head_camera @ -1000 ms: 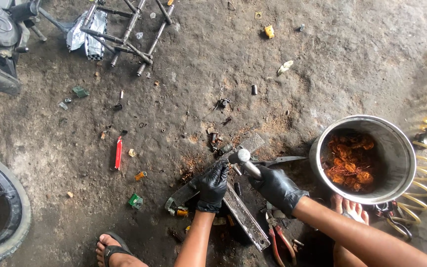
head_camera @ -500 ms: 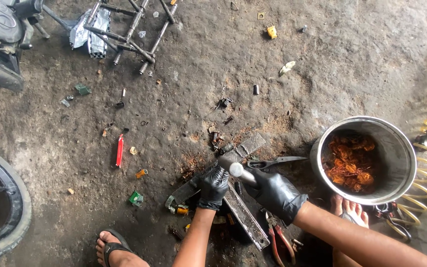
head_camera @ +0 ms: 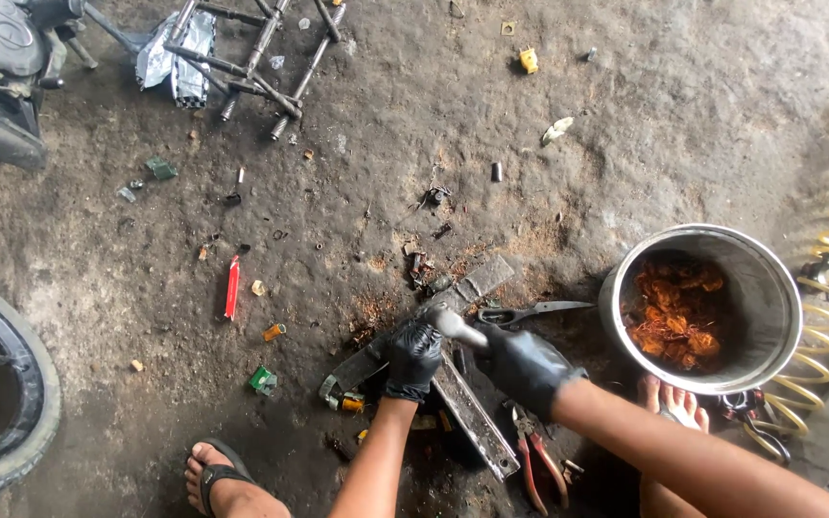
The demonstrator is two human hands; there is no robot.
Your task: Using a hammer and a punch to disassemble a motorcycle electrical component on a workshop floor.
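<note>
Under both gloved hands, a flat metal bar [head_camera: 472, 408] lies on the dirt floor [head_camera: 626, 125]. Left hand [head_camera: 413, 357] presses closed on a small part against it; right hand [head_camera: 522, 364] grips a hammer [head_camera: 453, 324], head low, seemingly mid-strike. Next blow needs a steady aim clear of the left fingers. Pliers [head_camera: 534, 460] lie just right, scissors [head_camera: 530, 312] beyond, steel pot [head_camera: 769, 297] farther right; open ground lies ahead.

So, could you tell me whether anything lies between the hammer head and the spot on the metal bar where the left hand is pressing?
Nothing visible does. The right hand holds the hammer just above the flat metal bar, with its head right beside the left hand, which presses on the bar. The scissors lie off to the right.
</note>
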